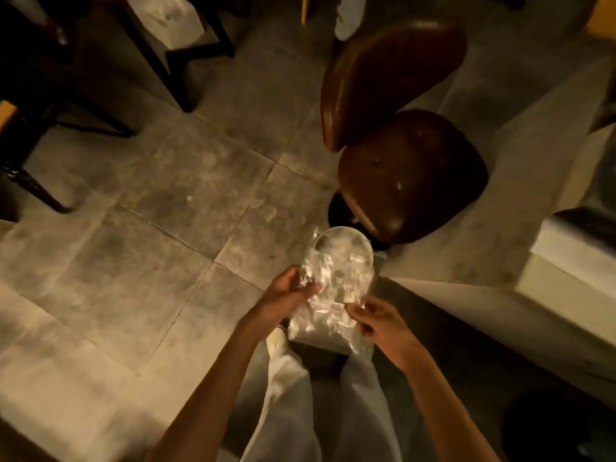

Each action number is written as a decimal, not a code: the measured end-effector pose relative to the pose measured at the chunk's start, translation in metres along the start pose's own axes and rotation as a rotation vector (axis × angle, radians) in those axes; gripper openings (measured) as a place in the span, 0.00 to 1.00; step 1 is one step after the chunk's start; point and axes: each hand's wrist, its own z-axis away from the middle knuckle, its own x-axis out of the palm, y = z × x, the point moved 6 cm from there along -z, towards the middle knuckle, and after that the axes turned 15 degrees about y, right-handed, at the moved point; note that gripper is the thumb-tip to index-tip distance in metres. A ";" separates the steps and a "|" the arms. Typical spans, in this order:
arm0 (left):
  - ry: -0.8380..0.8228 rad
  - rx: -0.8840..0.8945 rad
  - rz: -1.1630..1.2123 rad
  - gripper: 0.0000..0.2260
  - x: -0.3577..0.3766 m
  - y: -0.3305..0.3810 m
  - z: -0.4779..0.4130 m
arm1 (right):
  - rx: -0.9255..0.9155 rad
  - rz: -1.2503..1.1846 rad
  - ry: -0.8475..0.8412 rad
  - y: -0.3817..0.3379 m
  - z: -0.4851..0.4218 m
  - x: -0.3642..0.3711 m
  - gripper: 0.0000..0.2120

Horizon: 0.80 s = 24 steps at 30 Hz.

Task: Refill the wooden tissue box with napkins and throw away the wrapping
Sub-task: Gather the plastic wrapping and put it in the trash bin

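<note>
Both hands hold one crumpled sheet of clear plastic wrapping (328,295) out in front of the body, above the floor. The left hand (288,293) has its fingers (308,290) pinched on the wrapping's left edge, and the right hand (376,323) has its fingers (355,310) closed on the lower right edge, so the film hangs stretched and wrinkled between them. Seen through and just past the top of the wrapping is a small round bin (345,250) with a pale rim, standing on the floor close against the base of a brown padded chair (406,155); what lies inside the bin I cannot tell, since the film covers most of its mouth. The wrapping itself looks empty, though the glare makes that hard to judge. Pale trousers (293,411) and a light shoe (276,340) show below the hands. The grey tiled floor (166,195) lies open to the left of the hands, with dark chair legs (30,185) well apart at the far left. On the right a pale stepped ledge (500,295) runs close beside the right forearm, and the chair seat overhangs the bin from behind, so the bin sits hemmed between chair and ledge, with its open side toward the person.
</note>
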 end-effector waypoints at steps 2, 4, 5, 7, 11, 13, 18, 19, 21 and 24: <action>-0.112 -0.094 0.003 0.14 0.000 -0.032 -0.043 | 0.065 -0.112 -0.007 0.020 -0.045 -0.001 0.09; -0.130 -0.105 -0.014 0.13 0.000 -0.062 -0.091 | 0.110 -0.210 -0.056 0.034 -0.091 -0.002 0.12; -0.120 -0.098 -0.016 0.14 0.003 -0.078 -0.114 | 0.133 -0.255 -0.081 0.042 -0.116 -0.002 0.14; -0.100 -0.091 0.006 0.15 0.012 -0.106 -0.157 | 0.130 -0.294 -0.092 0.056 -0.162 -0.003 0.17; -0.094 0.058 -0.029 0.13 0.032 -0.156 -0.237 | 0.174 -0.159 -0.018 0.087 -0.245 -0.009 0.14; -0.072 0.161 -0.034 0.16 0.040 -0.170 -0.274 | 0.238 -0.159 -0.092 0.096 -0.281 -0.015 0.13; -0.088 0.405 -0.066 0.10 0.076 -0.189 -0.342 | 0.056 0.492 -0.256 0.096 -0.346 -0.024 0.31; -0.133 0.420 -0.082 0.09 0.086 -0.188 -0.348 | -0.040 0.692 -0.221 0.091 -0.353 -0.022 0.30; -0.230 0.436 -0.154 0.08 0.101 -0.190 -0.355 | -0.244 0.992 -0.091 0.082 -0.368 -0.021 0.26; 0.039 0.536 -0.284 0.18 0.088 -0.195 -0.377 | -0.682 1.186 0.352 0.062 -0.379 -0.019 0.18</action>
